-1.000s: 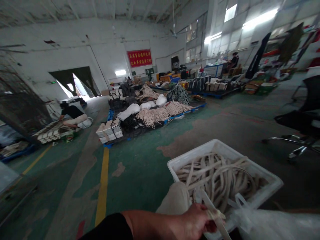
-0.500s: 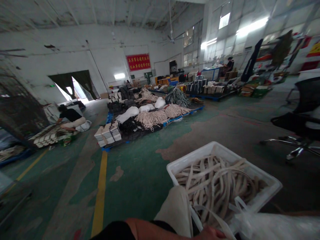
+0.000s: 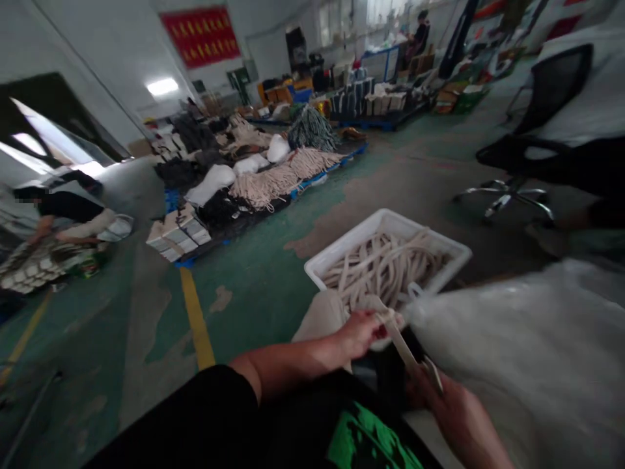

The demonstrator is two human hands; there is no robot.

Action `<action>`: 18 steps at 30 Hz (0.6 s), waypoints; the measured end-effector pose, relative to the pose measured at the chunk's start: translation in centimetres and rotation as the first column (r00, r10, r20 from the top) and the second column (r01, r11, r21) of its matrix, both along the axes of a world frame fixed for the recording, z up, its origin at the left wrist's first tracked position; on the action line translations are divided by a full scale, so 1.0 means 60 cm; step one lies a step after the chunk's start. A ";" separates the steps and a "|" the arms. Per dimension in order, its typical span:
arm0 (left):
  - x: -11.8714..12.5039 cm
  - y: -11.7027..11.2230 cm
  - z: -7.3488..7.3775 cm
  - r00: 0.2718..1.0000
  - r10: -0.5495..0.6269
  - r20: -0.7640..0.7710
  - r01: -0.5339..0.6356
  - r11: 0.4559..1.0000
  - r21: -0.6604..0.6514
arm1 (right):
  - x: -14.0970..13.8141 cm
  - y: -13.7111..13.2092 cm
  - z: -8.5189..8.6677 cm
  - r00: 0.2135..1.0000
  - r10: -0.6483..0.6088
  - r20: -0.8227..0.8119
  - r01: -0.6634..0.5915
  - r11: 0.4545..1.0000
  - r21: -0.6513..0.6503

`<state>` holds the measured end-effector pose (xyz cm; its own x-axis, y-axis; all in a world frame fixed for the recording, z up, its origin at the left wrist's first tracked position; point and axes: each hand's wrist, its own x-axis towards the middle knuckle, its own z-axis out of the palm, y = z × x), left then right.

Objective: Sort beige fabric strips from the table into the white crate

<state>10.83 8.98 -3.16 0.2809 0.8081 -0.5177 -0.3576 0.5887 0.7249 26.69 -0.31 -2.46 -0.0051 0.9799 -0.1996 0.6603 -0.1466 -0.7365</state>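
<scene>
A cream fabric strap (image 3: 401,344) runs taut between my two hands, low in the view and in front of my body. My left hand (image 3: 362,332) pinches its upper end, with the knuckles turned up. Further down, my right hand (image 3: 432,391) is closed around the lower part, and a pale curved end sticks up beside its fingers. Just beyond my hands, a white plastic bin (image 3: 319,251) holds a tangled heap of similar straps (image 3: 385,260). A beige cloth-like piece (image 3: 322,316) lies against the bin beside my left forearm.
A large translucent plastic bag (image 3: 517,332) bulges at my right. Behind it stands a black office chair (image 3: 532,140). Ahead, pallets carry cord bundles (image 3: 273,179) and stacked pale pieces (image 3: 178,234). A crouching person (image 3: 73,215) works at the left; another person (image 3: 418,39) sits far back.
My view has tilted down and turned, bringing both hands and my lap into sight. My left hand, partly cut off before, now shows fully on the strap; my right hand has come into view.
</scene>
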 end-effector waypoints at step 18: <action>-0.005 0.057 -0.017 0.949 0.197 0.245 -0.035 0.842 -0.539 | 0.001 -0.079 0.070 0.968 -0.169 -0.183 0.142 0.978 -0.150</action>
